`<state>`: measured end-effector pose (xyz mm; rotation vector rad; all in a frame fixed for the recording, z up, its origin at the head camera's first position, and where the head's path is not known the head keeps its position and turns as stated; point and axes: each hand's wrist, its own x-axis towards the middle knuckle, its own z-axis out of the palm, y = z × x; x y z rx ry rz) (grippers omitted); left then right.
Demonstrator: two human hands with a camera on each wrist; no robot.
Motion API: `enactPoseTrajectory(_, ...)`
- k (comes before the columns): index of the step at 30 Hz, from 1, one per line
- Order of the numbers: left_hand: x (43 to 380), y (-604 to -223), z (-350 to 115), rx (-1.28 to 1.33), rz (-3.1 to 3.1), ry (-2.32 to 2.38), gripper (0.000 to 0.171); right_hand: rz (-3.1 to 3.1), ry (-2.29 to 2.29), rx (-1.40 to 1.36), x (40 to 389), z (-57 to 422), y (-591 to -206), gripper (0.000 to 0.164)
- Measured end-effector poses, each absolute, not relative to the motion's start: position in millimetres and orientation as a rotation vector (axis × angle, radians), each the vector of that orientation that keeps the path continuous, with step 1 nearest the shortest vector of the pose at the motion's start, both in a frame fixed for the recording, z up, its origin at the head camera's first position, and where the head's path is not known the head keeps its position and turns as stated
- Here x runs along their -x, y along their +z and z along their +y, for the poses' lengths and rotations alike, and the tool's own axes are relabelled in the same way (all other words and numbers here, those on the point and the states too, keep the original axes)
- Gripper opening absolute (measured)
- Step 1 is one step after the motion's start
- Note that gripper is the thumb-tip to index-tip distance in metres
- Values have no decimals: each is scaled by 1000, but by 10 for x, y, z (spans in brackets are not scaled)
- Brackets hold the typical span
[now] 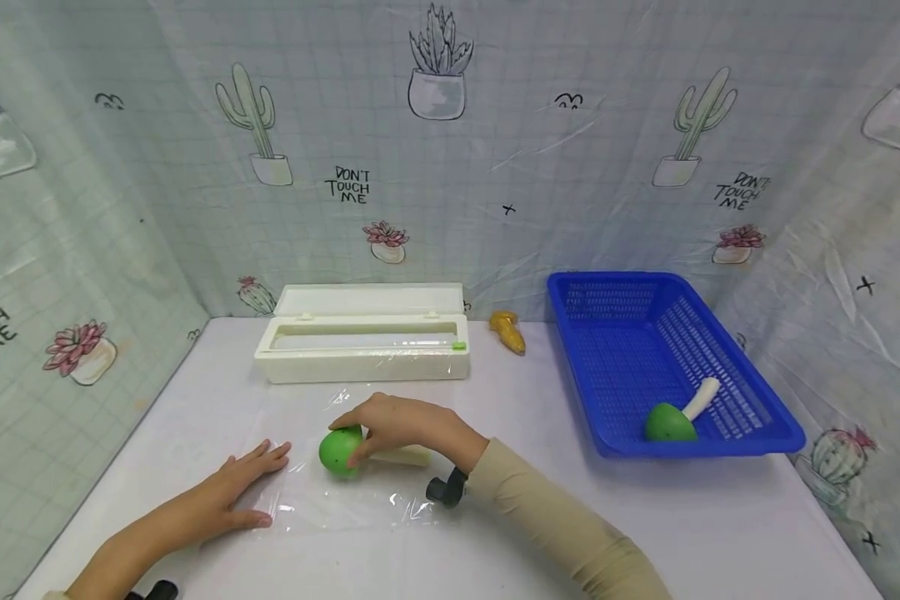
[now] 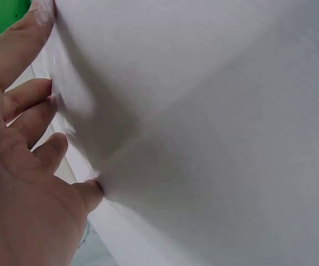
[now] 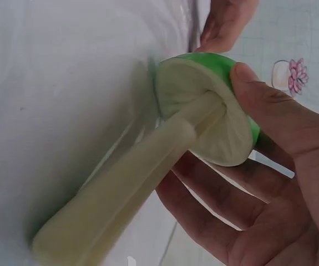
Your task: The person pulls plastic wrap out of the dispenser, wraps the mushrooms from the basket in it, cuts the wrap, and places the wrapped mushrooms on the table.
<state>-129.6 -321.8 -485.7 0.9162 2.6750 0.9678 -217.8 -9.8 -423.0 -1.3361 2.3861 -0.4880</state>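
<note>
A toy mushroom [image 1: 337, 455] with a green cap and a pale stem lies on its side on a sheet of clear cling film [image 1: 322, 508]. My right hand [image 1: 396, 421] grips its cap, thumb and fingers on either side, while the thick stem [image 3: 120, 183] points away in the right wrist view. On the film's left edge rests my left hand [image 1: 228, 493], palm down with fingers spread. In the left wrist view, this hand [image 2: 29, 149] has its fingertips touching the white surface, and a bit of the green cap [image 2: 1, 19] shows at the top corner.
Behind the film stands a white cling film dispenser [image 1: 367, 368], lid raised, with a small green slider [image 1: 460, 346]. A yellow-brown curved object [image 1: 508, 333] lies to its right. The blue basket [image 1: 581, 392] at the right holds another green-capped mushroom [image 1: 669, 423].
</note>
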Motion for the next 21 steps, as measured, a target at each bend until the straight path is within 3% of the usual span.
enactPoseTrajectory(6, 1337, -4809, -3205, -948, 2659, 903, 77, 2393, -512, 1293, 2159, -9, -4247, 64)
enactPoseTrajectory(13, 1318, -4753, -3241, -1311, 2915, 675, 71, 2475, -472, 1339, 2045, 114, -4191, 75)
enactPoseTrajectory(15, 1290, -4707, -3222, -1292, 2973, 630, 69, 2524, -474, 1373, 1959, 232, -4159, 71)
enactPoseTrajectory(21, 1185, -4515, -3163, -1031, 3056, 626, 54, 2564, -483, 1411, 1574, 730, -4146, 38)
